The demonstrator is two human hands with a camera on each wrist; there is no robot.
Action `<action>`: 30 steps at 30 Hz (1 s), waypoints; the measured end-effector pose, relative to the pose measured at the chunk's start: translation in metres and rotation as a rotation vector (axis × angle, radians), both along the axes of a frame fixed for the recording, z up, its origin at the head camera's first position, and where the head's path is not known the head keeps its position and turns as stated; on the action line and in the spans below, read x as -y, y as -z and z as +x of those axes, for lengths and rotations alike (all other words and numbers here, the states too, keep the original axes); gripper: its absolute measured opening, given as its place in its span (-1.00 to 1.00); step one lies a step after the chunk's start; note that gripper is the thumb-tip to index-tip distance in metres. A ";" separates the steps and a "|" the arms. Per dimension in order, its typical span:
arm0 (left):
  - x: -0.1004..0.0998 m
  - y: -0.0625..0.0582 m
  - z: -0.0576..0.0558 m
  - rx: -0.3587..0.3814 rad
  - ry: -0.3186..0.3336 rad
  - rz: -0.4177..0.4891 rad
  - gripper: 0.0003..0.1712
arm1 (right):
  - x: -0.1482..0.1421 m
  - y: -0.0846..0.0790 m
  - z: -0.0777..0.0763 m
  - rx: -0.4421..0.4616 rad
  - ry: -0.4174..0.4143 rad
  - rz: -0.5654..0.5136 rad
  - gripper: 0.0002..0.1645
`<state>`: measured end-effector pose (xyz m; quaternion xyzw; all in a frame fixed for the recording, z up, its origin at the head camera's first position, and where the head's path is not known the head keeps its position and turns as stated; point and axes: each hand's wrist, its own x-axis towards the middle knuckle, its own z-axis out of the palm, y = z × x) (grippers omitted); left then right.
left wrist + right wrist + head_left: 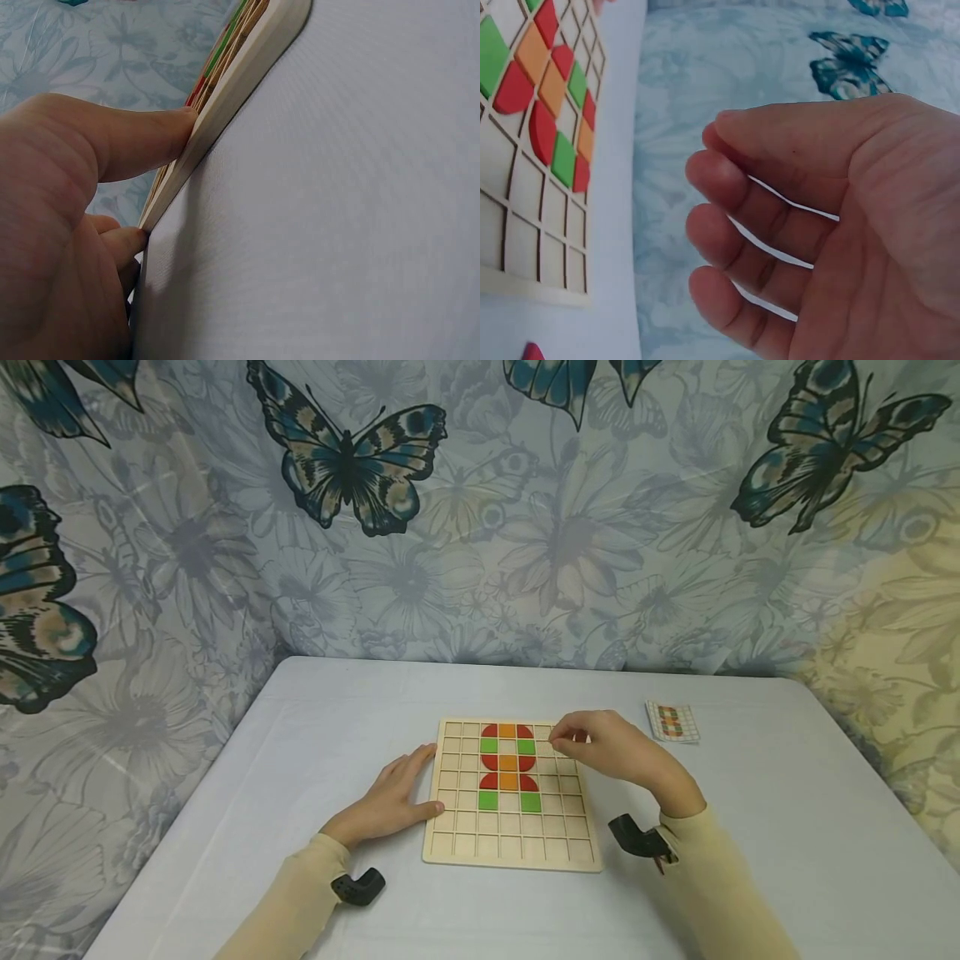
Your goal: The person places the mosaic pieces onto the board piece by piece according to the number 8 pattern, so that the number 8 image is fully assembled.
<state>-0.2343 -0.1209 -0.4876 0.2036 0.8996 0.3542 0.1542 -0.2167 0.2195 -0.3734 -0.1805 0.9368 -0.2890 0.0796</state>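
A wooden grid board (517, 852) lies on the table with coloured tiles in its middle columns. The tiles are red rounded pieces (527, 762), orange squares (507, 763) and green squares (488, 801). My left hand (390, 797) rests at the board's left edge, its thumb (150, 139) touching the wooden rim and its fingers stretched toward the far corner. Over the board's upper right part hovers my right hand (607, 743). Its fingers are loosely bent with the thumb tip close against the index finger (712, 139); no tile shows between them.
Right of the board lies a small stack of cards (673, 722), the top one printed with a tile pattern on a grid. White cloth covers the table (360, 693). Behind stands a butterfly-patterned backdrop (420, 602). A small red tip (532, 352) pokes into the right wrist view's lower left.
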 end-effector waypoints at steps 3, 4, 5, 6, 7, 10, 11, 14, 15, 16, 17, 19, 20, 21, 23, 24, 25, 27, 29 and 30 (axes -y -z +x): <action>0.000 0.000 0.000 -0.001 0.003 0.000 0.10 | -0.009 -0.002 0.000 0.041 0.033 0.005 -0.83; 0.000 0.000 0.000 -0.002 0.003 -0.001 0.10 | -0.011 -0.002 -0.001 0.054 0.044 0.008 -0.82; 0.000 0.000 0.000 -0.002 0.004 -0.001 0.10 | -0.014 -0.002 -0.001 0.068 0.052 0.013 -0.81; 0.000 0.000 0.000 -0.001 0.003 -0.001 0.10 | -0.017 -0.001 -0.002 0.078 0.059 0.018 -0.80; 0.000 0.000 0.000 0.001 0.003 -0.002 0.10 | -0.019 -0.001 -0.003 0.084 0.063 0.026 -0.78; 0.000 0.000 0.000 0.005 0.003 -0.001 0.10 | -0.025 0.002 -0.006 0.116 0.078 0.053 -0.74; 0.000 0.000 0.000 0.006 0.003 -0.001 0.10 | -0.027 0.003 -0.006 0.129 0.082 0.066 -0.73; 0.000 0.001 -0.001 0.003 0.004 0.001 0.10 | -0.030 0.005 -0.008 0.167 0.091 0.117 -0.72; 0.000 0.001 -0.001 0.002 0.004 0.000 0.10 | -0.031 0.006 -0.009 0.180 0.092 0.135 -0.72; 0.001 0.001 -0.001 -0.001 0.003 -0.001 0.10 | -0.032 0.007 -0.010 0.191 0.094 0.153 -0.71; 0.001 0.002 -0.001 -0.003 0.003 -0.003 0.10 | -0.034 0.008 -0.010 0.201 0.095 0.171 -0.71; 0.001 0.002 -0.001 -0.004 0.002 -0.004 0.10 | -0.037 0.011 -0.012 0.210 0.100 0.203 -0.69; 0.001 0.002 -0.001 -0.004 0.001 -0.004 0.10 | -0.038 0.012 -0.012 0.213 0.109 0.218 -0.67; 0.001 0.002 -0.001 -0.003 0.000 -0.003 0.10 | -0.039 0.014 -0.012 0.210 0.116 0.233 -0.65; 0.001 0.002 -0.001 -0.001 0.001 -0.001 0.10 | -0.042 0.016 -0.013 0.207 0.136 0.267 -0.59; 0.001 0.002 -0.001 -0.001 0.001 0.001 0.09 | -0.044 0.018 -0.013 0.209 0.151 0.283 -0.55; 0.001 0.002 -0.001 0.000 0.001 0.002 0.09 | -0.044 0.019 -0.013 0.214 0.162 0.294 -0.51; 0.001 0.002 -0.001 0.002 0.001 0.002 0.09 | -0.046 0.022 -0.013 0.225 0.179 0.319 -0.46; 0.001 0.001 -0.001 0.005 0.003 0.000 0.09 | -0.046 0.025 -0.014 0.243 0.194 0.331 -0.46; 0.001 0.001 -0.001 0.003 0.004 0.000 0.10 | -0.046 0.026 -0.015 0.244 0.191 0.335 -0.48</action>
